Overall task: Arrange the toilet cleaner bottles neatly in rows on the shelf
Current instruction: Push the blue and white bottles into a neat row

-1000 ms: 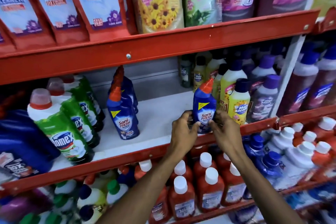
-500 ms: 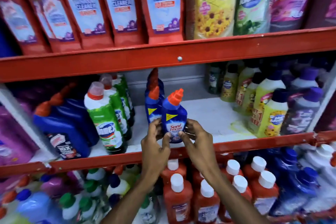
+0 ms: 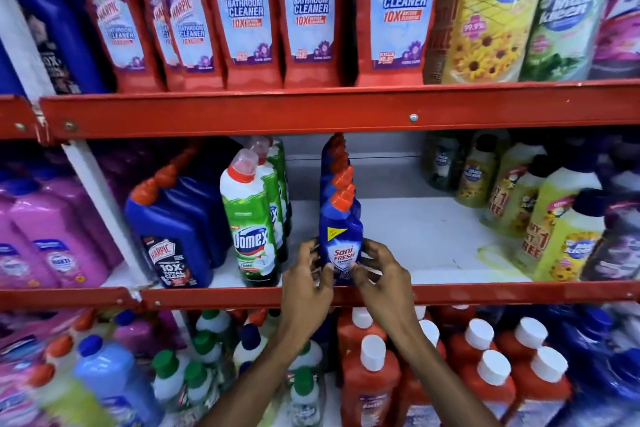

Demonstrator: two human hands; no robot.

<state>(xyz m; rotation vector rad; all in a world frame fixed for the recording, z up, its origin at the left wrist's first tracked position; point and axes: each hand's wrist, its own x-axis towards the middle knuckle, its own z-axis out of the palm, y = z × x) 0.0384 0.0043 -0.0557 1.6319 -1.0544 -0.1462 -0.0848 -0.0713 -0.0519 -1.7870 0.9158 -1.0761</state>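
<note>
A blue Sani Fresh toilet cleaner bottle (image 3: 341, 236) with an orange cap stands upright at the front edge of the middle shelf (image 3: 415, 239). My left hand (image 3: 306, 274) grips its left side and my right hand (image 3: 379, 270) grips its right side. Behind it a row of the same blue bottles (image 3: 337, 163) runs toward the back wall. Green Domex bottles (image 3: 254, 222) form a row just to the left.
Blue Harpic bottles (image 3: 173, 229) stand left of the Domex row. Yellow and purple Max Kleen bottles (image 3: 554, 229) fill the shelf's right side, with bare white shelf between. Red bathroom cleaner packs (image 3: 311, 10) line the shelf above; red white-capped bottles (image 3: 374, 385) sit below.
Both hands carried the blue bottle leftward from beside the yellow bottles to the front of the blue row, where it now stands in line. The view swung left too.
</note>
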